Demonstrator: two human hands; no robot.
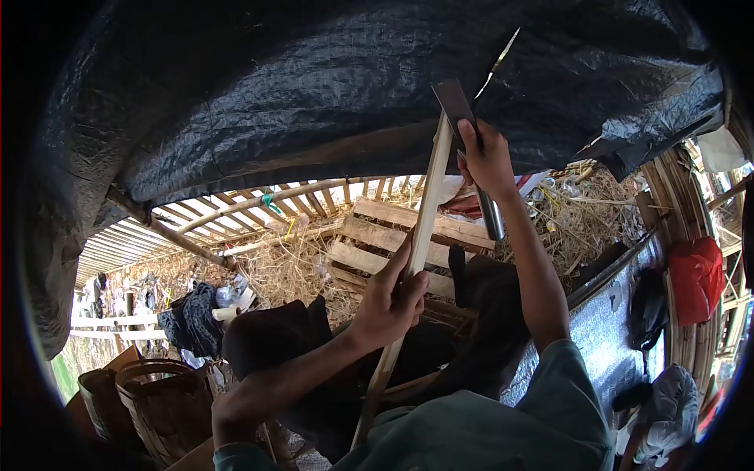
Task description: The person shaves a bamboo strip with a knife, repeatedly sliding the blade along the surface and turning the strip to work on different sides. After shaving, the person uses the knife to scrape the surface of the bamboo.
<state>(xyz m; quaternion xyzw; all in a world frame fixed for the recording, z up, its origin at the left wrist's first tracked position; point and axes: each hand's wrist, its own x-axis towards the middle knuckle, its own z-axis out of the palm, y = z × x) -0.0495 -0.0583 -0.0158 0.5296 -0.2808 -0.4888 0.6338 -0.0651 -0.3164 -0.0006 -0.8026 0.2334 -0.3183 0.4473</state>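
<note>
A long, pale bamboo strip (426,200) slants up from beside my lap toward the dark tarp. Partway along it, my left hand (390,304) is closed round the strip, thumb and fingers wrapped over it. Near its upper end my right hand (487,157) grips a knife (455,104) with a broad, dark, square-ended blade. The blade overlaps the tip of the strip in this view. Below my right fist a shiny, tube-like metal handle (492,220) sticks out. My right palm hides the part between blade and handle.
A black tarp (314,94) hangs across the top, with a slit in it. Wooden slats (385,235) lie on straw (275,263) ahead of my knees. Woven baskets (161,400) stand at lower left. A silvery sheet (605,314) and a red bag (696,279) are at right.
</note>
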